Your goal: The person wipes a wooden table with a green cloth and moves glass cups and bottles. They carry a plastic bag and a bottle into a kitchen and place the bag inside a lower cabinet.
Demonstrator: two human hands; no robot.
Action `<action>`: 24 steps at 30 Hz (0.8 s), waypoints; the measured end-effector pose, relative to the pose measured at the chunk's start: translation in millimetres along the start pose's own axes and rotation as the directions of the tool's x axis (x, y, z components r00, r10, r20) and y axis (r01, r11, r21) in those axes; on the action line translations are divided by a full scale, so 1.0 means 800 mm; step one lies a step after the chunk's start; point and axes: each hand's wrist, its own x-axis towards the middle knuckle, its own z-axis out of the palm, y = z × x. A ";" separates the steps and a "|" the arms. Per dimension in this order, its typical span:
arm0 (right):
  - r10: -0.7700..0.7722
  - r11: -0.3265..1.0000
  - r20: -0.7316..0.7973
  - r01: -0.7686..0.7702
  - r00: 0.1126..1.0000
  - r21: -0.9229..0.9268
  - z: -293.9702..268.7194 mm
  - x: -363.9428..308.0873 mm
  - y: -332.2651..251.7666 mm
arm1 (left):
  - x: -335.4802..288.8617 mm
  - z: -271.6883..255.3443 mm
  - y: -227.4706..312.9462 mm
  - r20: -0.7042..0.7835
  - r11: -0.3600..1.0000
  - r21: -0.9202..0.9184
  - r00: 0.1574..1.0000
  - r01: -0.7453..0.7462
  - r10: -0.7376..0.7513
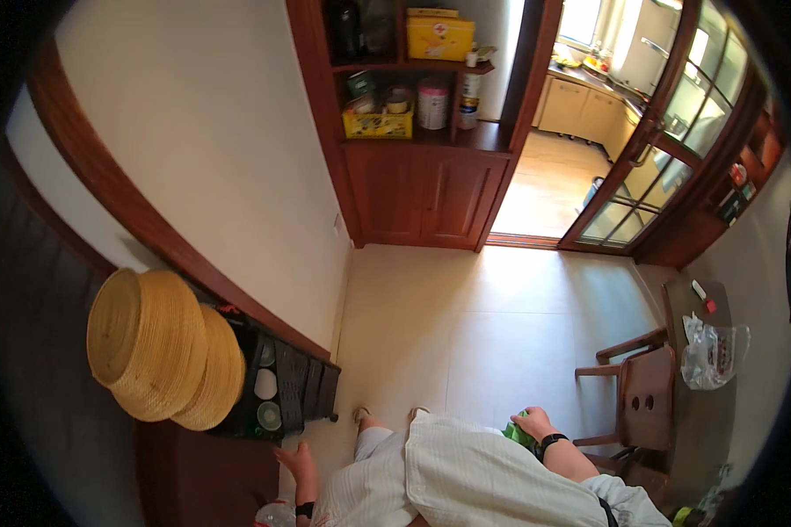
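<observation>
My right hand (533, 423) is closed on a crumpled green thing (520, 436) at my right side. It looks like a soft bag or packet, mostly covered by the fingers and my shirt. Low on my left, my left hand (297, 462) hangs with its fingers apart and nothing in it. Closest to that hand is a black rack (306, 386) holding several round cups or jars, among them a white one (265, 384). Large round woven straw pieces (163, 347), hat- or basket-shaped, are stacked beside these.
A brown wooden chair (646, 395) stands at the right, by a table with a clear plastic bag (710, 356). Ahead is a reddish-brown cabinet (426, 198) with a yellow box (440, 37) and a yellow basket (378, 123). A glass-paned door (628, 189) stands beside the kitchen opening.
</observation>
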 end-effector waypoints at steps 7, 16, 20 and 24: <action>0.195 0.969 -0.069 -0.181 0.978 0.171 0.024 -0.041 0.065 | 0.022 -0.021 0.074 0.290 0.983 -0.180 0.954 -0.019 0.071; 0.439 0.842 -0.012 -0.406 0.899 0.355 0.106 -0.166 0.036 | 0.028 0.048 0.158 0.445 0.825 -0.360 0.697 -0.435 0.562; 0.503 0.791 -0.004 -0.459 0.864 0.404 0.160 -0.229 0.045 | 0.027 0.069 0.174 0.561 0.766 -0.401 0.526 -0.503 0.639; 0.543 0.756 0.019 -0.498 0.840 0.425 0.199 -0.281 0.060 | 0.019 0.089 0.183 0.662 0.725 -0.432 0.357 -0.536 0.658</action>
